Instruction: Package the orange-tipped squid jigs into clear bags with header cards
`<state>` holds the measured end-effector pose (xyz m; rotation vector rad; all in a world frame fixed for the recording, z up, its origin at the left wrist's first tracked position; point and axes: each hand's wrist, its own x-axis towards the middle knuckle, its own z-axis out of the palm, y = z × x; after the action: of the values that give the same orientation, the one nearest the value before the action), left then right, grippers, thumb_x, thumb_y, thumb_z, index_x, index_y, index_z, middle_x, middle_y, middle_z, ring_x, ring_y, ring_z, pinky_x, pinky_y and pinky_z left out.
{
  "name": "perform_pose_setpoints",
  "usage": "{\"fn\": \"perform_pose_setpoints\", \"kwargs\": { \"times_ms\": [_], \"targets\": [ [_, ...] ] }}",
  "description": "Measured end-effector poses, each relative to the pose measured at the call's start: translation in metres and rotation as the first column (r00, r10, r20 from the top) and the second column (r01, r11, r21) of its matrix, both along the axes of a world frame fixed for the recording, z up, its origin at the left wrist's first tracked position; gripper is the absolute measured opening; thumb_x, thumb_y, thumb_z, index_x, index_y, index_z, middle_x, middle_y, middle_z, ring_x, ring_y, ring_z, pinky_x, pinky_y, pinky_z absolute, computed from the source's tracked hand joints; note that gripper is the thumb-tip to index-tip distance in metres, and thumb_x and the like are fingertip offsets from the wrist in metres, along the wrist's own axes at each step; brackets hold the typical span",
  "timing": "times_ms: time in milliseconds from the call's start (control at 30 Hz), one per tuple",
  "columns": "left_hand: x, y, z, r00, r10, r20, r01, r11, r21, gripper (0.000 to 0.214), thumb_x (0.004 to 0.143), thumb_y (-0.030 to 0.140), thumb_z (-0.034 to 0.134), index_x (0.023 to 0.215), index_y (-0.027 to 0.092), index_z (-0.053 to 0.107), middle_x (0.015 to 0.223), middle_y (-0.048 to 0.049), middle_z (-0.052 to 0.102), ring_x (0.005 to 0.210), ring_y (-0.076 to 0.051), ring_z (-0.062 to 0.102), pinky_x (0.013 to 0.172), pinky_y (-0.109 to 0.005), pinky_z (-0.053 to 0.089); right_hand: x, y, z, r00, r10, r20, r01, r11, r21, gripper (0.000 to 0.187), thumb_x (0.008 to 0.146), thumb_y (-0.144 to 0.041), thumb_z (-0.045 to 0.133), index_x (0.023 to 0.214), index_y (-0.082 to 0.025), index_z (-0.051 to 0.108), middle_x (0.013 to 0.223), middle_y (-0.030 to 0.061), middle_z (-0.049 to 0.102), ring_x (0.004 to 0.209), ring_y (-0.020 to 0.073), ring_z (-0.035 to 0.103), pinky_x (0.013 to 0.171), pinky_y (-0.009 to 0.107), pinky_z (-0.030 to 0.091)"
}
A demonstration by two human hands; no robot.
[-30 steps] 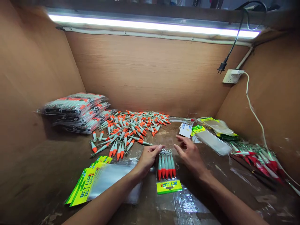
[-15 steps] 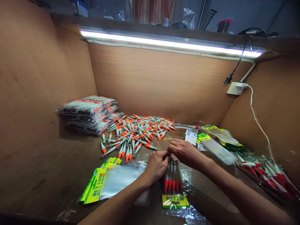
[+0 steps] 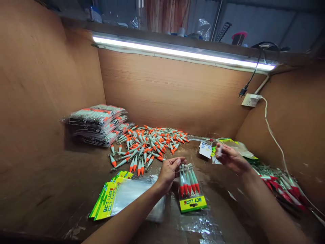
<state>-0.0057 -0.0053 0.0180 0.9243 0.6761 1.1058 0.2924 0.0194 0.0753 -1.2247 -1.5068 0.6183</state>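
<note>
A clear bag with a yellow-green BCT LURE header (image 3: 192, 203) lies on the wooden bench and holds several orange-tipped lures (image 3: 189, 181). My left hand (image 3: 169, 172) pinches the bag's top edge beside the lure hooks, fingers closed on it. My right hand (image 3: 231, 158) is off to the right, over a heap of clear bags (image 3: 240, 147), and its fingers are closed on a small pale piece I cannot make out.
A big heap of loose orange-and-white lures (image 3: 149, 142) covers the bench's back middle. Filled packs (image 3: 98, 122) are stacked at back left. Empty header bags (image 3: 122, 196) lie at front left, red lures (image 3: 284, 184) at right, a socket and cord (image 3: 251, 100) on the right wall.
My right hand left the bag's top and moved right to the clear bags, picking up a small pale piece. My left hand stays on the bag. The camera tilted up.
</note>
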Motion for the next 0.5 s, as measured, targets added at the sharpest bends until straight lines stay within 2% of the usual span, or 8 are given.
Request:
{"fn": "perform_pose_setpoints", "kwargs": {
  "times_ms": [33,67,133,200,267,333,400,500],
  "targets": [
    [-0.001,0.001,0.0,1.0,0.0,0.013,0.0,1.0,-0.016,0.042,0.081,0.042,0.072,0.111,0.013,0.071,0.111,-0.0163,0.073,0.084,-0.02,0.07,0.071,-0.029,0.053,0.016,-0.006,0.004,0.987,-0.111,0.113,0.106,0.993,0.053,0.031,0.082,-0.049,0.063,0.092,-0.021,0.071,0.081,0.0074,0.068,0.066,0.0205,0.062,0.066,0.036,0.053],
    [-0.001,0.001,0.0,1.0,-0.001,0.017,0.001,1.0,-0.026,0.041,0.081,0.041,0.073,0.111,0.013,0.071,0.111,-0.0165,0.073,0.084,-0.02,0.07,0.071,-0.029,0.053,0.029,-0.012,0.008,0.949,-0.258,0.179,0.236,0.962,0.134,0.028,0.08,-0.045,0.064,0.094,-0.021,0.071,0.089,0.0099,0.07,0.076,0.0244,0.065,0.073,0.039,0.053],
    [-0.001,0.001,0.001,1.0,-0.007,0.012,0.007,1.0,-0.018,0.042,0.08,0.042,0.074,0.111,0.013,0.072,0.111,-0.0164,0.073,0.085,-0.02,0.071,0.071,-0.029,0.054,0.039,-0.024,0.013,0.864,-0.441,0.242,0.376,0.886,0.27,0.031,0.081,-0.035,0.061,0.105,-0.019,0.071,0.114,0.0146,0.067,0.105,0.0323,0.062,0.093,0.048,0.047],
    [0.001,-0.001,0.001,1.0,-0.02,-0.006,0.021,1.0,0.012,0.045,0.08,0.045,0.074,0.112,0.014,0.071,0.11,-0.0161,0.073,0.088,-0.021,0.07,0.073,-0.029,0.054,0.026,-0.035,0.013,0.841,-0.463,0.279,0.367,0.869,0.333,0.035,0.084,-0.03,0.055,0.115,-0.018,0.069,0.129,0.0143,0.061,0.122,0.0343,0.052,0.106,0.052,0.036],
    [0.003,-0.003,0.001,0.999,-0.043,-0.031,0.044,0.998,0.05,0.048,0.08,0.048,0.074,0.114,0.014,0.071,0.109,-0.0158,0.073,0.09,-0.022,0.07,0.075,-0.03,0.054,-0.004,-0.042,0.005,0.898,-0.282,0.337,0.207,0.948,0.241,0.033,0.089,-0.03,0.052,0.114,-0.021,0.071,0.124,0.0109,0.066,0.118,0.0305,0.056,0.105,0.048,0.038],
    [0.005,-0.005,0.002,0.996,-0.067,-0.053,0.071,0.994,0.085,0.051,0.079,0.05,0.074,0.116,0.014,0.07,0.108,-0.0156,0.073,0.091,-0.023,0.07,0.076,-0.032,0.054,-0.039,-0.044,-0.009,0.96,0.053,0.275,-0.046,0.998,-0.033,0.039,0.09,-0.039,0.056,0.124,-0.022,0.066,0.121,0.0097,0.069,0.11,0.0281,0.061,0.096,0.042,0.046],
    [0.005,-0.006,0.003,0.992,-0.091,-0.084,0.1,0.989,0.113,0.055,0.079,0.052,0.073,0.119,0.014,0.069,0.106,-0.0152,0.074,0.09,-0.024,0.07,0.076,-0.032,0.053,-0.069,-0.04,-0.023,0.952,0.285,0.108,-0.253,0.938,-0.236,0.046,0.087,-0.045,0.062,0.125,-0.02,0.065,0.116,0.0103,0.07,0.097,0.0257,0.064,0.08,0.036,0.05],
    [0.002,-0.005,0.005,0.976,-0.06,-0.208,0.095,0.981,0.167,0.055,0.08,0.053,0.071,0.119,0.013,0.069,0.102,-0.0132,0.074,0.085,-0.022,0.068,0.072,-0.029,0.051,-0.089,-0.031,-0.036,0.919,0.385,-0.082,-0.39,0.868,-0.307,0.038,0.082,-0.048,0.07,0.097,-0.014,0.074,0.084,0.0064,0.072,0.069,0.0162,0.058,0.062,0.027,0.042]
  ]
}}
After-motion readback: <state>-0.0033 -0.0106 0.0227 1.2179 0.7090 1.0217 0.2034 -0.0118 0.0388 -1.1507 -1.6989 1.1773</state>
